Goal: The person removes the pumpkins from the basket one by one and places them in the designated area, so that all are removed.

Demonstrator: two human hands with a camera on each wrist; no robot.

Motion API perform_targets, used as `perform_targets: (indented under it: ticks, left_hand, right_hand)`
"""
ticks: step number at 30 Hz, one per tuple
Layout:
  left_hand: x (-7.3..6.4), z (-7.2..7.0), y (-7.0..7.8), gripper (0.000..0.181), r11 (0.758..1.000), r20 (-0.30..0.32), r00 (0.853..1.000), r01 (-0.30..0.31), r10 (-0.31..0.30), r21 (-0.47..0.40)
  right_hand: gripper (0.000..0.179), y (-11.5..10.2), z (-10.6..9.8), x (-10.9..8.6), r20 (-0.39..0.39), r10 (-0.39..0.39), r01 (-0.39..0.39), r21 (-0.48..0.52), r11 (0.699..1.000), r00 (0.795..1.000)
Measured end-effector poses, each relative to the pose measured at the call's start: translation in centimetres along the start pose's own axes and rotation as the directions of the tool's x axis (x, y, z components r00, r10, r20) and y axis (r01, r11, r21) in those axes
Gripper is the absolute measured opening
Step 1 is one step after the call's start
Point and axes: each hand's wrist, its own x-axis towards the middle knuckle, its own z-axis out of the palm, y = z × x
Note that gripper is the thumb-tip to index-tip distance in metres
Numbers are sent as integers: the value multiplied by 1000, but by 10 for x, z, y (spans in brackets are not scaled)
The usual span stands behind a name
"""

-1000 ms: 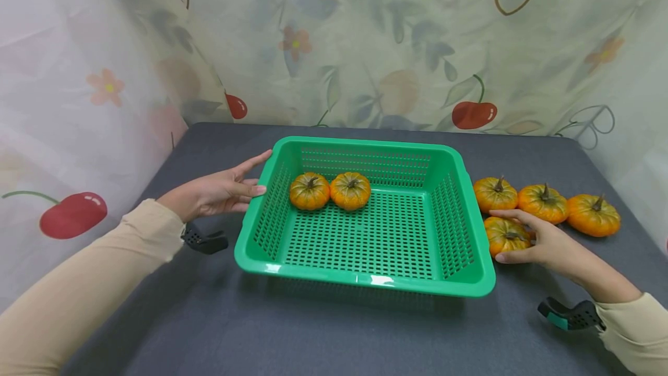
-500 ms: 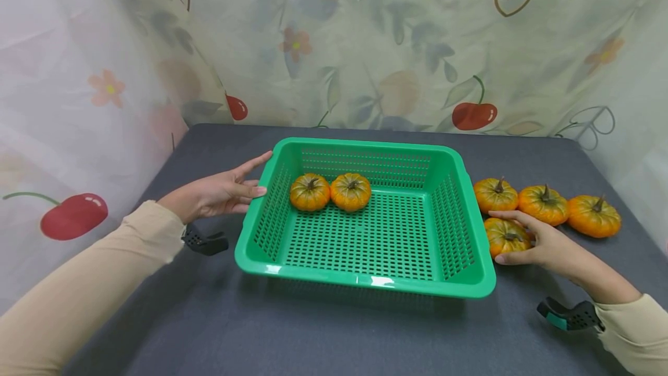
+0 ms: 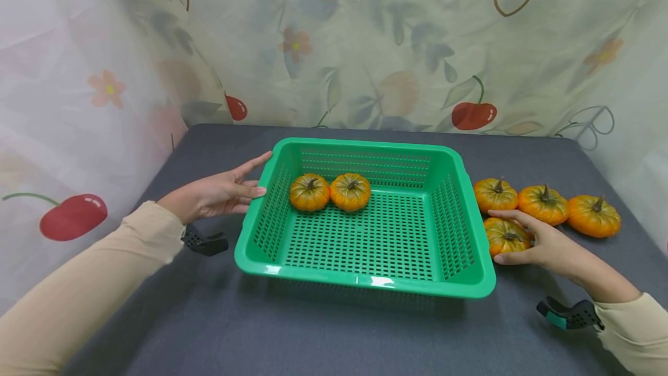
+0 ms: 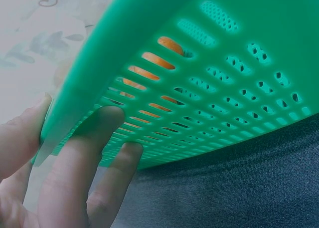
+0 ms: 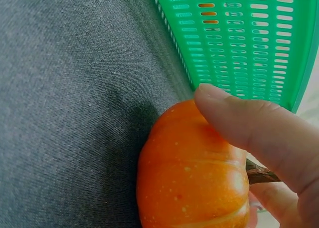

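A green plastic basket point(image 3: 365, 283) with slotted walls stands in the middle of the table. My left hand point(image 3: 216, 190) holds its left rim, and in the left wrist view the fingers point(image 4: 75, 163) lie against the outer wall below the rim. Two small ribbed orange pumpkins point(image 3: 310, 192) sit side by side at the basket's left. Just right of the basket, my right hand point(image 3: 548, 245) grips another small pumpkin point(image 3: 506, 237) between thumb and fingers. The right wrist view has this pumpkin point(image 5: 194, 168) with its stem turned right and the thumb point(image 5: 239, 118) over its upper side.
Behind my right hand, three more pumpkins point(image 3: 543, 203) stand in a row right of the basket. The table point(image 3: 334, 335) wears a dark grey cloth. A patterned curtain point(image 3: 360, 45) hangs along the back and both sides.
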Motion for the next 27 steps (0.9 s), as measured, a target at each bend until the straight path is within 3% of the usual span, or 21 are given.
perform_targets:
  ticks: [17, 27]
  left_hand:
    - [1, -1, 0, 89, 1000, 1, 1000, -1, 1, 15]
    - [1, -1, -1, 88, 1000, 6, 1000, -1, 1, 5]
  right_hand:
    - [80, -6, -19, -9, 1, 29, -29, -53, 998, 1000]
    - [71, -21, -37, -12, -66, 3, -4, -26, 1000, 998]
